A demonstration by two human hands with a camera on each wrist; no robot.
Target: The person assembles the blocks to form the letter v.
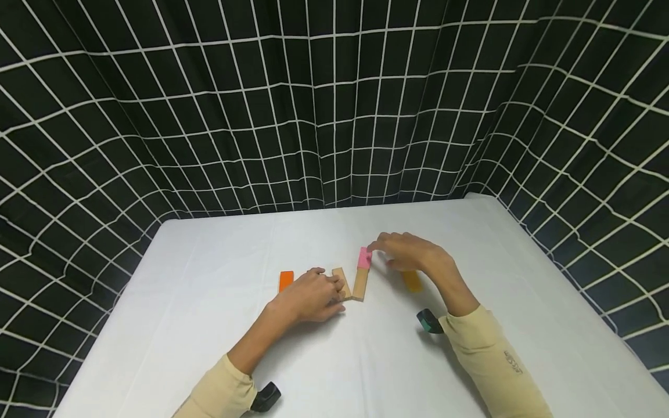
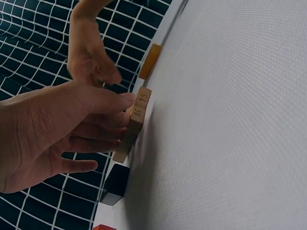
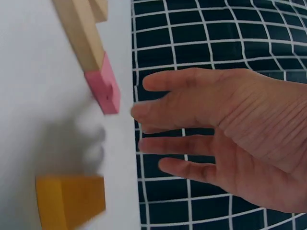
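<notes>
Two plain wooden blocks, a left wooden block and a right wooden block, lie at an angle with their near ends together. My left hand pinches the left one, its thumb at the near end and its fingertips along the side. Printed digits show on the wooden end faces in the left wrist view. A pink block adjoins the far end of the right wooden block. Beside it hovers my right hand, holding nothing, fingers loosely extended. In the right wrist view, a gap separates the fingertips from the pink block.
An orange block lies left of my left hand. A black block stands near its fingers. Beneath my right hand lies a yellow block. Black curtains with white grid lines border the white table.
</notes>
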